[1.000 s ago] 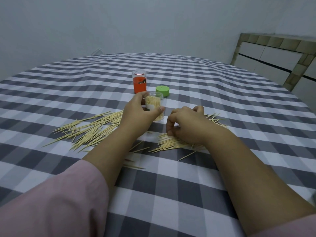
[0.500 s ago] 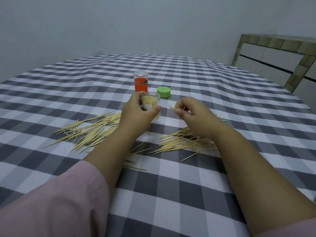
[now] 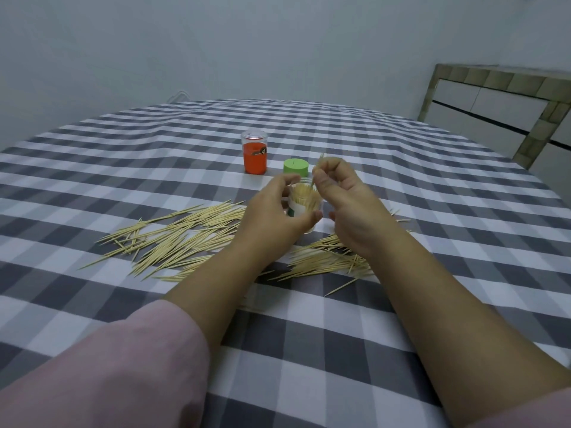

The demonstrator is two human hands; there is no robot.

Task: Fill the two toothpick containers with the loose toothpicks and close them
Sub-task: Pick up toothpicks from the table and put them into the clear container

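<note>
A clear open toothpick container point(image 3: 304, 201), packed with toothpicks, stands on the checked tablecloth; my left hand point(image 3: 275, 214) grips it around its side. My right hand point(image 3: 346, 196) hovers just right of its mouth and pinches a toothpick point(image 3: 317, 169) held upright over the opening. A green lid point(image 3: 295, 167) lies behind the container. An orange container point(image 3: 254, 152) with a clear cap stands farther back. Loose toothpicks lie in a left pile point(image 3: 182, 236) and a right pile point(image 3: 327, 261) partly under my right wrist.
The table point(image 3: 432, 211) is covered by a grey and white checked cloth. A tiled cabinet point(image 3: 500, 112) stands at the back right, beyond the table's edge. A pale wall runs behind the table.
My right hand has lifted off the right pile with a toothpick and moved up and left to the container's mouth. My left hand has kept its hold on the container.
</note>
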